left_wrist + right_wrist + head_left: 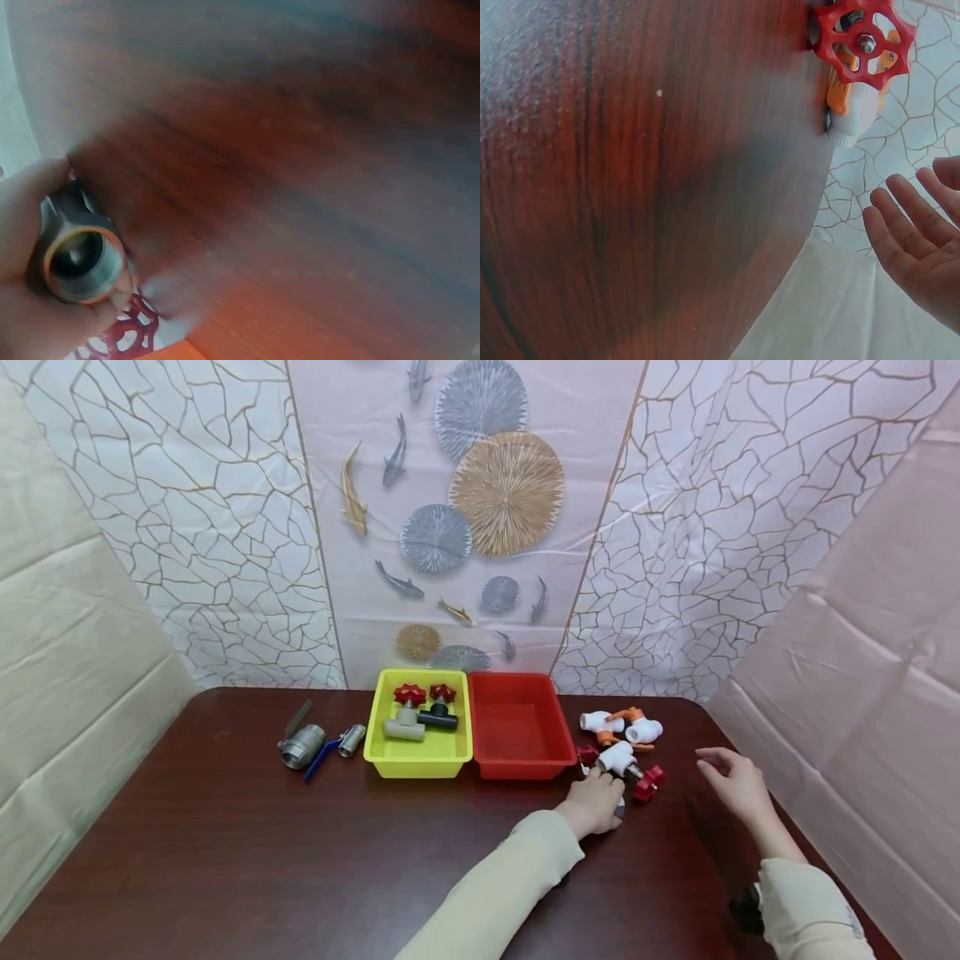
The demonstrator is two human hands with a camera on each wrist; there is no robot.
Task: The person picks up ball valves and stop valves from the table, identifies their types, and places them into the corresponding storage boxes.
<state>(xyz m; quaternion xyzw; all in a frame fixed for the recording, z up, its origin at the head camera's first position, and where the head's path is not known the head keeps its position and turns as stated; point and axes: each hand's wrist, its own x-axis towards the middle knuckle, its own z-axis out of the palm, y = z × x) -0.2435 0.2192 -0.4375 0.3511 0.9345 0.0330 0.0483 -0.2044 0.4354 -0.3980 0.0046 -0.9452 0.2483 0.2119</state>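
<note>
My left hand (595,802) grips a metal valve (86,262) with a round threaded opening, at the right of the red bin. Its fingers curl round the body, hiding much of it. A red handwheel (135,330) shows just past the fingers in the left wrist view. Close by lie a white valve (618,758) with a red handwheel (649,783), and white valves (643,730) with orange lever handles. My right hand (738,785) is over the table's right side, fingers relaxed and holding nothing.
A yellow bin (418,768) holds a grey and a black valve, both with red handwheels. Against it stands a red bin (521,770). Metal ball valves (303,747) with lever handles lie at the left. Fabric-covered walls (847,677) border the brown table (300,860).
</note>
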